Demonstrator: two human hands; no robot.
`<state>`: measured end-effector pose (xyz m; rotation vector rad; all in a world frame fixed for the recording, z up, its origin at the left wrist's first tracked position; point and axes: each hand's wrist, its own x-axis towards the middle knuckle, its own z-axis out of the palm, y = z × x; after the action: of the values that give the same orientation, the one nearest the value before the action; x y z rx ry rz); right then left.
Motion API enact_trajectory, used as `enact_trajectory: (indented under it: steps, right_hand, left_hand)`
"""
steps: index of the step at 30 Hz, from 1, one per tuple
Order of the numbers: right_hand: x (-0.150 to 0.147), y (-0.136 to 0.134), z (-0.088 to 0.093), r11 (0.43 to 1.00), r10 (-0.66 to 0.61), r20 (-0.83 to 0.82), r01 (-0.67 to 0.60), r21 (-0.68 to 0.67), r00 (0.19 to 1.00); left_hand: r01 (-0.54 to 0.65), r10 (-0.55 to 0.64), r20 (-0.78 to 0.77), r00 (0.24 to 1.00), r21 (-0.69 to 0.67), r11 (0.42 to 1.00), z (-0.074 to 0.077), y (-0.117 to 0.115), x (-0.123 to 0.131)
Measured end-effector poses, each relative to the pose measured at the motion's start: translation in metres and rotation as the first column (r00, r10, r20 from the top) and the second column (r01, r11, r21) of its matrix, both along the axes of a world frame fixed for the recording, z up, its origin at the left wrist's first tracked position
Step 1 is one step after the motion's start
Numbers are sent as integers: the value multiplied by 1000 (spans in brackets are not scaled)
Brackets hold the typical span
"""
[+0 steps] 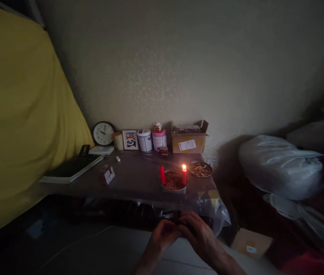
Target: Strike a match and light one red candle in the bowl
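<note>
My left hand [164, 233] and my right hand [198, 231] meet in front of the table edge, fingers curled and close together. Whatever they grip is too dark and small to make out. Just beyond them stands a round tin [174, 190] filled with brown grains. Two red candles rise from it: the left candle [162, 175] is unlit, and the right candle [184, 176] burns with a small flame. To the right of the tin lies a round dish [201, 169] of thin sticks that look like matchsticks.
Along the wall stand a clock [103, 133], a panda picture [131, 140], canisters [145, 140] and an open cardboard box [189, 142]. A white-faced cube [108, 175] and a dark notebook [72, 168] lie left. Clear plastic sheeting [220, 214] hangs over the right table corner.
</note>
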<state>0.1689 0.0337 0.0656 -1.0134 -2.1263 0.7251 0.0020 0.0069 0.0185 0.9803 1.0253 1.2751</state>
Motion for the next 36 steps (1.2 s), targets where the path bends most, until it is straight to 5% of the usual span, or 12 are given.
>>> enact_trajectory:
  steps: [7,22,36]
  right_hand:
    - [-9,0,-32,995,73,20,-72,-63,997]
    - [-7,3,-41,991,131,97,-127,-44,987]
    - [-6,2,-46,990,130,175,-136,22,976]
  left_hand:
    - [12,-6,-112,994,46,999,3,-8,-1]
    - [51,-35,-204,978,73,996,-19,-1,-4]
    - [81,-64,-208,976,74,994,-24,3,-2]
